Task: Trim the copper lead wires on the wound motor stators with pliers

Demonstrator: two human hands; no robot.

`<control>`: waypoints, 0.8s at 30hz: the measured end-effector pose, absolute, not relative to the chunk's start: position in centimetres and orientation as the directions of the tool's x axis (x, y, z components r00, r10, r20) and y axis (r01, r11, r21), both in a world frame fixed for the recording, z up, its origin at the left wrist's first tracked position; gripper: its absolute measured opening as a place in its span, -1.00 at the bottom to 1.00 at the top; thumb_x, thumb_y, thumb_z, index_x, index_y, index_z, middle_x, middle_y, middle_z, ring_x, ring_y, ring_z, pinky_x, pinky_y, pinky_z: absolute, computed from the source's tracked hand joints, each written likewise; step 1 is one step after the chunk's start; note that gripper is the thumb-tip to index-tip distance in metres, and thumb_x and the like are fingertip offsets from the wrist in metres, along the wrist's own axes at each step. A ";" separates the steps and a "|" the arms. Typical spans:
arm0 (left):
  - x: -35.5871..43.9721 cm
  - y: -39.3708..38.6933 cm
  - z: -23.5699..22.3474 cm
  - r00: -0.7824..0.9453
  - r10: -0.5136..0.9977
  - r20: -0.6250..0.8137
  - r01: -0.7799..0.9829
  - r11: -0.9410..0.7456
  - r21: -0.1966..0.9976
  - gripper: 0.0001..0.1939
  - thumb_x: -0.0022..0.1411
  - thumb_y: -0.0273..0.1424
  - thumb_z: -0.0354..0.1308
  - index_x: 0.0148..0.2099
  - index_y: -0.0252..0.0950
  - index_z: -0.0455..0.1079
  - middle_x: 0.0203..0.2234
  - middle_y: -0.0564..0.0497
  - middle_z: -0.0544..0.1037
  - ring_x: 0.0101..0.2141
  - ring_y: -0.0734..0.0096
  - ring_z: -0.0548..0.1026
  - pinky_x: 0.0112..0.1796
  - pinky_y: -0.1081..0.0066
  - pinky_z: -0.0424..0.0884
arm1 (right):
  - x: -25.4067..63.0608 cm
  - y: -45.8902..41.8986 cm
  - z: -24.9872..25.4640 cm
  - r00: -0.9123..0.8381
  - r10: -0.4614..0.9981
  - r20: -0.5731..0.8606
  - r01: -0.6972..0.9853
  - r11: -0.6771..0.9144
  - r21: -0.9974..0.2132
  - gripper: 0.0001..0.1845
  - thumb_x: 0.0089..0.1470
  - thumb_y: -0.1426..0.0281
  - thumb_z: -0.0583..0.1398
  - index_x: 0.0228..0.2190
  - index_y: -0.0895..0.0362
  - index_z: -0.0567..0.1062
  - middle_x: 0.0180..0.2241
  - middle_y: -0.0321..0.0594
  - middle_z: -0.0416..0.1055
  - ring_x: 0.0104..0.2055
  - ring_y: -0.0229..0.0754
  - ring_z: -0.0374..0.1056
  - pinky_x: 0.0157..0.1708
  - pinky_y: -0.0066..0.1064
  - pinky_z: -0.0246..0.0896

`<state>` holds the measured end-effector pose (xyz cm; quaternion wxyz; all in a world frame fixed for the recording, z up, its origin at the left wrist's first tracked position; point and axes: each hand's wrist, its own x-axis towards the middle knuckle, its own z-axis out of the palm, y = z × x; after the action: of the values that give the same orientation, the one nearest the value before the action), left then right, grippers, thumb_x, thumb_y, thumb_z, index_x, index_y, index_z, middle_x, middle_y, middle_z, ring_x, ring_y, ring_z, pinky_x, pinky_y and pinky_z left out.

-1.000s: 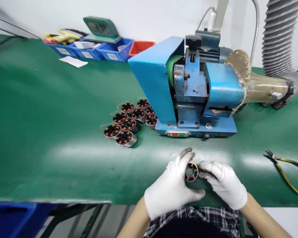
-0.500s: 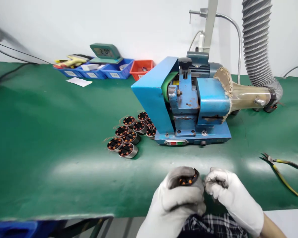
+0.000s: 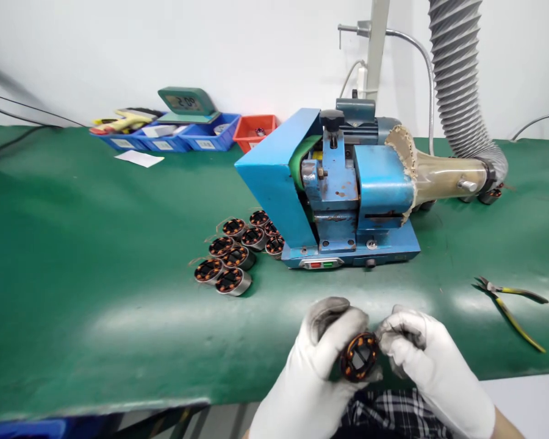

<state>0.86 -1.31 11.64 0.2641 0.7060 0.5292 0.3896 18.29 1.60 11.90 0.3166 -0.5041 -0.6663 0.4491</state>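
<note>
My left hand, in a white glove with grey-soiled fingers, grips a motor stator near the table's front edge. The stator's round black face with orange copper windings is turned up toward me. Right beside its rim, my right hand, also gloved, is closed in a pinch; whatever lies between its fingertips is too small to make out. Left of the blue machine, several similar stators stand grouped on the green table, with thin wires sticking out from some.
A blue belt grinding machine stands ahead, its outlet joined to a grey ribbed hose. Yellow-handled cutting pliers lie open at the right. Blue bins, a red bin and a digital clock line the back.
My left hand has turned the stator so its wound face shows more fully and sits lower. The right hand stays pinched beside it. The whole view has shifted slightly.
</note>
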 end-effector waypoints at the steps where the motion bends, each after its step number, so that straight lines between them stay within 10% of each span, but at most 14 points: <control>1: 0.9 -1.3 11.4 0.140 0.955 0.260 0.566 -0.293 0.771 -0.33 -0.08 -0.58 0.32 0.06 -0.06 0.21 -0.05 -0.04 0.32 -0.06 0.24 0.38 -0.04 0.30 0.38 | 18.3 1.6 11.8 -0.284 0.959 -0.009 0.374 0.102 -0.922 -0.81 -0.02 0.49 0.06 -0.58 0.09 0.41 -0.59 -0.30 0.36 -0.51 -0.21 0.32 -0.50 -0.44 0.22; 8: 0.7 -1.3 11.1 0.204 0.953 0.225 0.344 -0.284 0.895 -0.60 0.01 -0.59 0.24 -0.18 0.01 0.35 -0.18 0.10 0.42 -0.13 0.31 0.44 -0.11 0.35 0.44 | 18.3 1.0 10.6 -0.314 0.873 0.373 0.336 0.469 -0.816 -0.76 0.06 0.54 0.05 -0.32 0.02 0.45 -0.50 -0.31 0.37 -0.49 -0.27 0.34 -0.47 -0.51 0.23; 15: 0.1 -1.6 11.9 0.240 0.953 0.183 0.443 -0.276 0.853 -0.48 0.07 -0.71 0.06 -0.02 -0.04 0.25 -0.17 0.03 0.39 -0.13 0.38 0.40 -0.09 0.35 0.40 | 17.7 1.7 11.8 -0.331 0.921 -0.204 0.261 -0.118 -0.958 -0.85 -0.08 0.45 0.06 -0.62 0.10 0.33 -0.67 -0.37 0.19 -0.62 -0.27 0.15 -0.62 -0.48 0.10; 19: 0.4 -1.0 12.1 0.395 0.916 0.075 0.403 -0.246 0.882 -0.64 0.00 -0.69 0.20 -0.24 -0.12 0.35 -0.28 0.09 0.43 -0.24 0.43 0.44 -0.18 0.45 0.44 | 17.9 1.9 10.7 -0.186 0.982 -0.028 0.396 0.049 -0.917 -0.86 -0.03 0.47 0.08 -0.54 0.11 0.42 -0.55 -0.26 0.32 -0.47 -0.20 0.25 -0.41 -0.39 0.21; 24: 1.2 -0.5 8.0 0.329 0.833 0.444 0.737 -0.521 0.432 -0.54 0.17 -0.69 -0.07 0.05 -0.19 0.26 -0.16 -0.14 0.45 -0.15 0.22 0.48 -0.22 0.27 0.48 | 17.9 2.8 8.2 -0.404 0.885 -0.231 0.423 -0.043 -0.905 -0.74 0.18 0.36 -0.06 -0.49 0.13 0.30 -0.69 -0.41 0.14 -0.68 -0.29 0.13 -0.68 -0.48 0.12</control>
<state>1.17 -0.49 8.02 0.0760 0.8117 0.4835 0.3187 17.89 2.84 8.17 0.2216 -0.4991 -0.6553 0.5219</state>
